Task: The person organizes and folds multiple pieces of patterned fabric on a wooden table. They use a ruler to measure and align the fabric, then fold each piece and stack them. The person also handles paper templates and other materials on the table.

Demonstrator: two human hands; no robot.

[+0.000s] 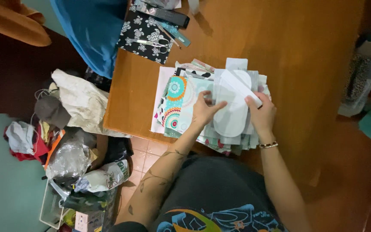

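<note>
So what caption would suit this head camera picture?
Both hands, left hand and right hand, press a white oval pattern piece onto stacked printed fabrics.

Both hands, left hand and right hand, hold a pale oval pattern piece on stacked fabric pieces.

Warm light falls across a brown wooden worktop filling the middle and far right. Down at the near left, a tiled floor shows, crowded with heaped cloth and plastic bags. A teal wall runs along the left edge.
</note>
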